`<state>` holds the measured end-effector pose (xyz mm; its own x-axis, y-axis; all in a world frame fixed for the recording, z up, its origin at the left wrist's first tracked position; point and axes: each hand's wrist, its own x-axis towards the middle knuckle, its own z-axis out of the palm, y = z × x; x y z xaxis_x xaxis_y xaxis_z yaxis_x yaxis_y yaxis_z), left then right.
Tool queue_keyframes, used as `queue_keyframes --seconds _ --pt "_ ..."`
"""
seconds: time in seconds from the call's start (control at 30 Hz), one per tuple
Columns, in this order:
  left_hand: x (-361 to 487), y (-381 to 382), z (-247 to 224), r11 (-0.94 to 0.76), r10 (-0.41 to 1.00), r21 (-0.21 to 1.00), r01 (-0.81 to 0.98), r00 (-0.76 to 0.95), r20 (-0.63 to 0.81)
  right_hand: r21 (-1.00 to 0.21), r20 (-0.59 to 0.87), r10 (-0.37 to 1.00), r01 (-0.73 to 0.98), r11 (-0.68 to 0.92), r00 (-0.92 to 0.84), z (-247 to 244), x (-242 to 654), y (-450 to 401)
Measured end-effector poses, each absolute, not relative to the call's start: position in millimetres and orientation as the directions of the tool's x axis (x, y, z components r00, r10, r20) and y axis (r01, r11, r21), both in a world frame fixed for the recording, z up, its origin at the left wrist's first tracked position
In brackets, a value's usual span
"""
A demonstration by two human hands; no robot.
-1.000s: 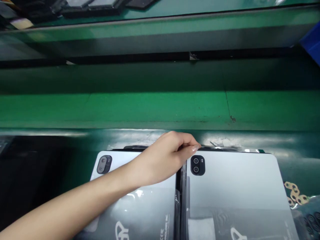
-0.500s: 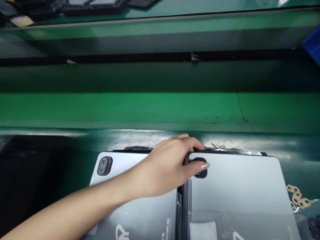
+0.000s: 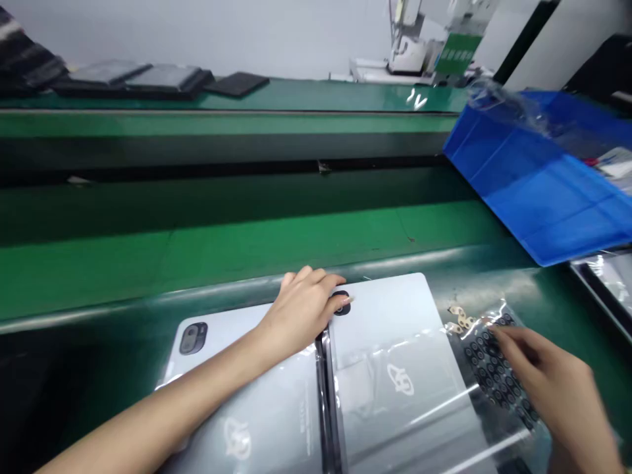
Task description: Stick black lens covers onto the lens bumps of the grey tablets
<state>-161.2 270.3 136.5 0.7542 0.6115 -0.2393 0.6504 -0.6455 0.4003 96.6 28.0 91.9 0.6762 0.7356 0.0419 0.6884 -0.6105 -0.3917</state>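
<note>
Two silver tablets lie backs up and side by side, the left tablet (image 3: pixel 276 395) and the right tablet (image 3: pixel 380 316), both partly under clear film. My left hand (image 3: pixel 301 309) grips the right tablet's upper left corner. Its thumb rests on the black camera block (image 3: pixel 342 304), and its fingers curl over the top edge. My right hand (image 3: pixel 548 375) pinches at a clear bag (image 3: pixel 503 313) of black ring-shaped pieces (image 3: pixel 498 375); what is between the fingertips is too small to tell. Gold-coloured pieces with holes (image 3: pixel 460 320) lie beside the bag.
A blue bin (image 3: pixel 538 191) holding plastic wrap stands at the right. Past the green conveyor belt (image 3: pixel 247 250), a raised shelf (image 3: pixel 306 99) carries dark flat devices (image 3: pixel 162 78) and a white machine (image 3: pixel 409 56). A dark object (image 3: pixel 39 401) fills the lower left.
My view has lifted and swung right, bringing the blue bin into sight. My right hand has come into view at the bag. My left hand keeps its hold on the tablet corner.
</note>
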Motion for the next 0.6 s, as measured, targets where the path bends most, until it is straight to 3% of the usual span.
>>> queue_keyframes --seconds 0.1,0.27,0.47,0.6 --pt "-169.3 263.0 134.8 -0.651 0.676 0.355 0.671 0.725 -0.131 -0.342 -0.055 0.804 0.745 -0.573 0.593 86.3 98.3 57.0" --pt "-188.8 244.3 150.5 -0.634 0.699 0.456 0.624 0.715 -0.006 -0.382 -0.057 0.834 0.759 -0.527 0.549 86.2 99.8 71.9" --pt "-209.3 212.8 175.0 -0.634 0.623 0.568 0.524 0.782 -0.027 -0.37 -0.061 0.861 0.789 -0.49 0.505 82.8 105.9 68.5" --pt "-218.1 195.6 180.9 -0.653 0.592 0.576 0.492 0.806 -0.017 -0.374 -0.048 0.876 0.804 -0.462 0.481 79.4 106.3 69.0"
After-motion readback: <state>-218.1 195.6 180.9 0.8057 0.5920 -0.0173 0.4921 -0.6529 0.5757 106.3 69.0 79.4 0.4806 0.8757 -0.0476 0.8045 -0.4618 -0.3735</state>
